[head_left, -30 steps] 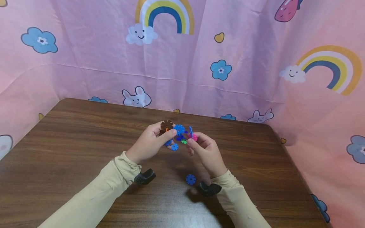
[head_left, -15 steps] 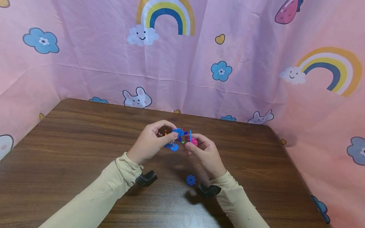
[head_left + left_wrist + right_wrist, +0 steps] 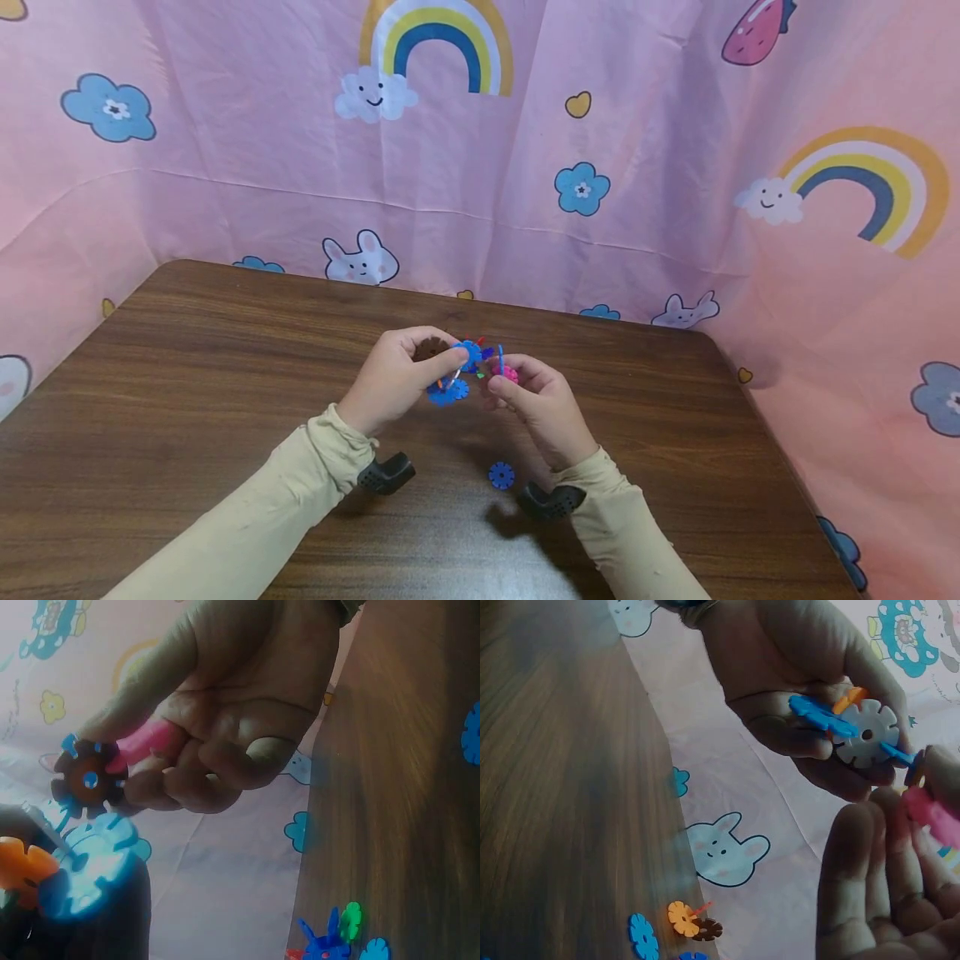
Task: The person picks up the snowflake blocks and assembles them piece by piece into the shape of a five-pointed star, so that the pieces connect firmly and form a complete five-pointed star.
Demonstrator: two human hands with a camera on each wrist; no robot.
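Note:
My left hand [image 3: 401, 375] grips a cluster of notched plastic snowflake discs. Its light blue disc [image 3: 470, 356] sits under the thumb, with a brown disc [image 3: 431, 350] behind. The right wrist view shows a white disc [image 3: 867, 735], a blue disc [image 3: 817, 716] and a bit of orange in that cluster. Opposite it, my right hand [image 3: 545, 412] pinches a pink disc [image 3: 510, 374] joined to an upright blue disc [image 3: 501, 360]. A brown disc [image 3: 88, 780] beside the pink one appears in the left wrist view. Fingers partly hide both clusters.
One loose blue disc [image 3: 501, 476] lies on the brown wooden table [image 3: 247, 350] near me. Beyond my hands are a green disc [image 3: 351, 922], a dark blue piece [image 3: 327, 945] and an orange disc [image 3: 681, 918]. A pink patterned curtain [image 3: 450, 167] surrounds the table.
My left hand has lowered slightly and turned its cluster; the brown disc has tilted and the lower blue discs show differently. The right hand has dropped slightly, still pinching the pink disc.

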